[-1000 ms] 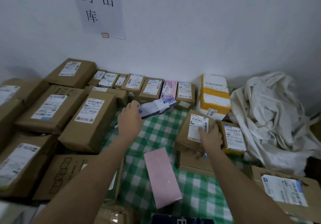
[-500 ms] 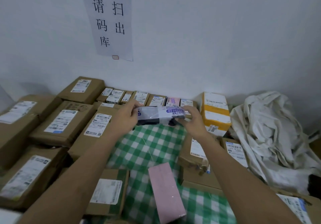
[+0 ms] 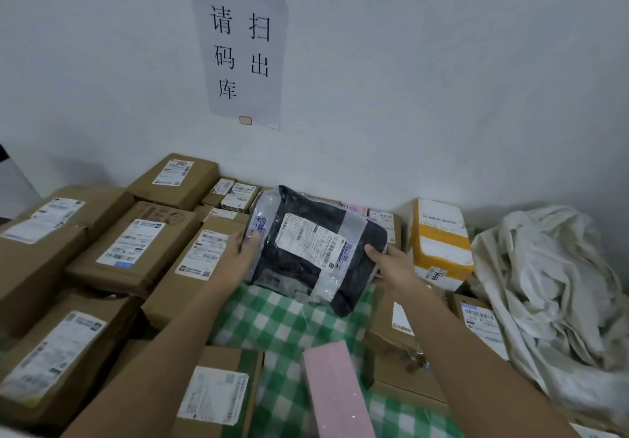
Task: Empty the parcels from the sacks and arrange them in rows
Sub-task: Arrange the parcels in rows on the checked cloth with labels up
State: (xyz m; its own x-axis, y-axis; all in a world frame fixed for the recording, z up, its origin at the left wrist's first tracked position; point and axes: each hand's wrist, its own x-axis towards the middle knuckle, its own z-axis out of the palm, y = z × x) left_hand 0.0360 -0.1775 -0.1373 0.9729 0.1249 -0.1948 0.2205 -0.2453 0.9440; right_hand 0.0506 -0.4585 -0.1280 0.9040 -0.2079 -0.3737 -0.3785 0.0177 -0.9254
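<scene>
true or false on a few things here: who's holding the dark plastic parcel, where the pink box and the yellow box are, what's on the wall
1. Both hands, left hand and right hand, hold the dark plastic parcel. True.
2. The pink box lies on the checked cloth. True.
3. The yellow box stands left of the parcel. False: right.
4. The wall is bare. False: a paper sign hangs there.
5. The white sack lies crumpled at right. True.

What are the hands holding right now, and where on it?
Both hold the soft plastic-wrapped parcel: left hand grips its left edge, right hand its right edge, label side up.
</scene>
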